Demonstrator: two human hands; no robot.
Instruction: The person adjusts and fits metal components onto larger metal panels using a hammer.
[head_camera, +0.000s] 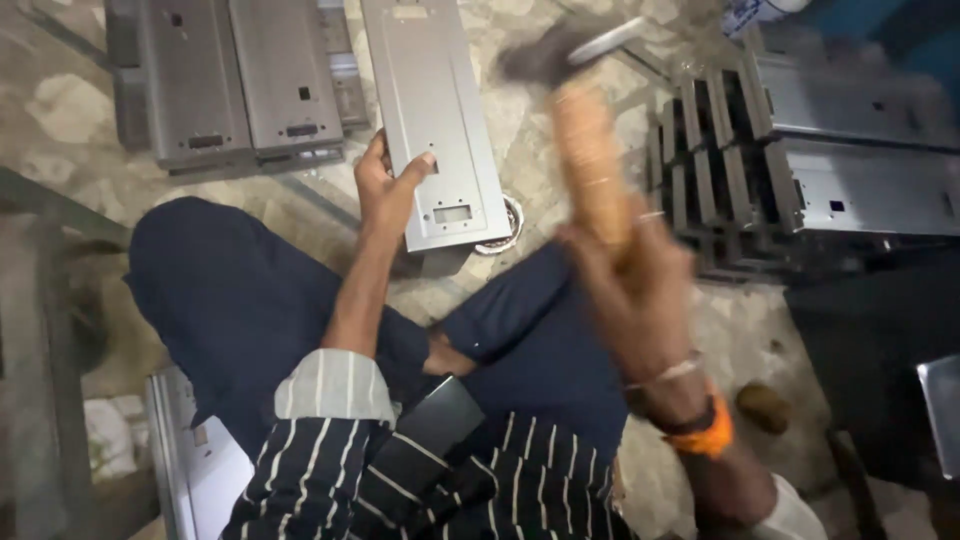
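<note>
Left hand (388, 190) grips long grey sheet-metal panel (432, 120); right hand (625, 285) clenches blurred wooden-handled hammer (585, 130), at two o'clock. Steady panel; strike squarely.

- Left hand (385, 190): arm stretched forward from a rolled striped sleeve, forearm bare, fingers spread, thumb and forefinger pinching closed in a steadying grip.
- Right hand (625, 275): raised up toward the camera, motion-blurred, fist wrapped tight in a clenched grip, wrist cocked.
- Right wrist: thin bangle and orange band visible.
- Legs folded, seated cross-legged.
</note>
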